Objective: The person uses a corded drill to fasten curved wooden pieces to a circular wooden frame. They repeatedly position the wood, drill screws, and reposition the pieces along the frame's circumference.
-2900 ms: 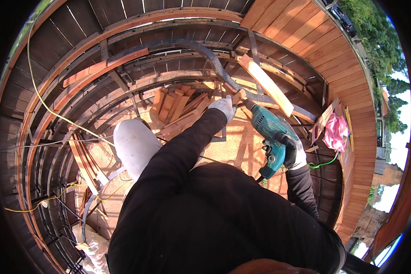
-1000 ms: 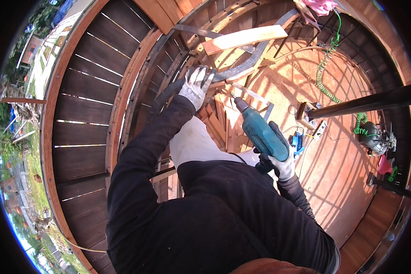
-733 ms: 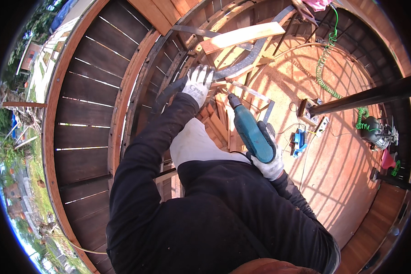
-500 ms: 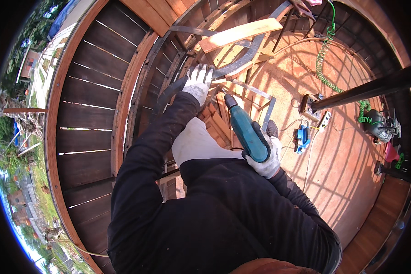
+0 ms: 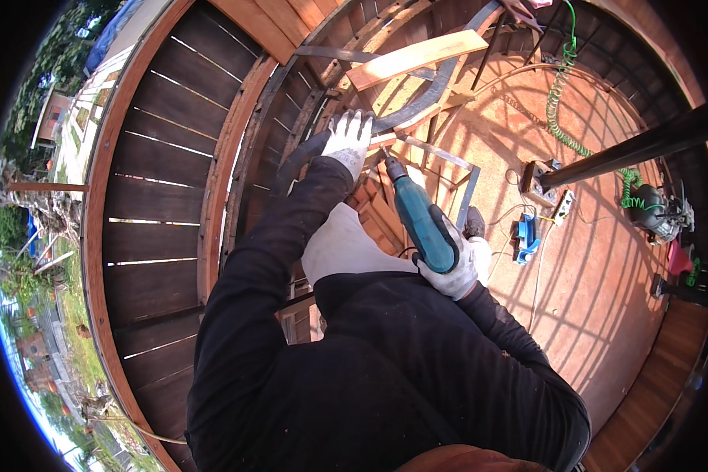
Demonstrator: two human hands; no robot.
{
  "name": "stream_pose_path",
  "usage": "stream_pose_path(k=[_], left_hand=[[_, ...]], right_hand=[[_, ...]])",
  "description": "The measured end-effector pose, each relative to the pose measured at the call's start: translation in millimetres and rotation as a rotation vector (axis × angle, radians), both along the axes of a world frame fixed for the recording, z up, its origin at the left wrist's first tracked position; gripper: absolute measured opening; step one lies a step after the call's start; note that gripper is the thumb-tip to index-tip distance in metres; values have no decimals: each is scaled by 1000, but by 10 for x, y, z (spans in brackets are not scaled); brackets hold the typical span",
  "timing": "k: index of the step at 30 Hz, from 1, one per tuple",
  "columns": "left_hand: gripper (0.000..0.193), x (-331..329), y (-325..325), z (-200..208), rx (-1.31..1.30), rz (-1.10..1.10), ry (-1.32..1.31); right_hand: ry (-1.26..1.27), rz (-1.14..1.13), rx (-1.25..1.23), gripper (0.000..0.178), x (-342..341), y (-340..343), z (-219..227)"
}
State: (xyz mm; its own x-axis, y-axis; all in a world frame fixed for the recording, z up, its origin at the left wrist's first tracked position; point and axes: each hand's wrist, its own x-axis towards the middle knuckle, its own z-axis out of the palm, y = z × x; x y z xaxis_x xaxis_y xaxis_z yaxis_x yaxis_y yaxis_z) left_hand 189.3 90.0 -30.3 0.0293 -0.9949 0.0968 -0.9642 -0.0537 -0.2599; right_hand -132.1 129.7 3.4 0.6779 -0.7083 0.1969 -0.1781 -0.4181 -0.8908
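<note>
My left hand point(image 5: 348, 140), in a white work glove with dark fingertips, lies across a curved dark metal bar point(image 5: 429, 98), its fingers stretched out over it. A teal power drill point(image 5: 423, 220) is gripped in my gloved right hand point(image 5: 464, 271). Its chuck points away from me, close to a wooden piece at the corner of a grey metal frame point(image 5: 472, 185). Whether the bit touches the wood is too small to tell. Beyond my left hand, a light wooden board point(image 5: 417, 59) rests across the bar and its supports.
A dark slatted curved wall point(image 5: 157, 189) rises on my left. Wood pieces point(image 5: 381, 216) lie below my hands. To the right are a blue tool point(image 5: 526, 238), cables, a power strip point(image 5: 562, 206), a slanting dark post point(image 5: 629, 149), a green coiled hose point(image 5: 554, 102) and a compressor point(image 5: 653, 212).
The drill has shifted slightly left and forward, its tip closer to the wooden piece at the frame corner. My left hand stays on the metal bar. The whole view has drifted a little.
</note>
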Motion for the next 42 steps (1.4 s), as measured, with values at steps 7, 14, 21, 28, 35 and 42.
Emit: stream_pose_path(k=[7,14,21,28,35,42], left_hand=[[63,1,3,-5,-13,-3,-20],[65,-24,9,50,3,-5,16],[68,-5,21,20,-3,-10,37],[67,-50,37,79,7,4,14],[66,-57,55,96,19,19,16],[61,-33,35,-11,-44,7,3]], right_hand=[[13,-35,-84,87,26,76,-17],[74,-50,-76,87,75,81,30],[64,-49,-159,85,108,95,9],[44,-70,-143,80,134,105,-33],[93,-60,-232,75,188,106,6],[31,-111,-272,92,197,176,-268]])
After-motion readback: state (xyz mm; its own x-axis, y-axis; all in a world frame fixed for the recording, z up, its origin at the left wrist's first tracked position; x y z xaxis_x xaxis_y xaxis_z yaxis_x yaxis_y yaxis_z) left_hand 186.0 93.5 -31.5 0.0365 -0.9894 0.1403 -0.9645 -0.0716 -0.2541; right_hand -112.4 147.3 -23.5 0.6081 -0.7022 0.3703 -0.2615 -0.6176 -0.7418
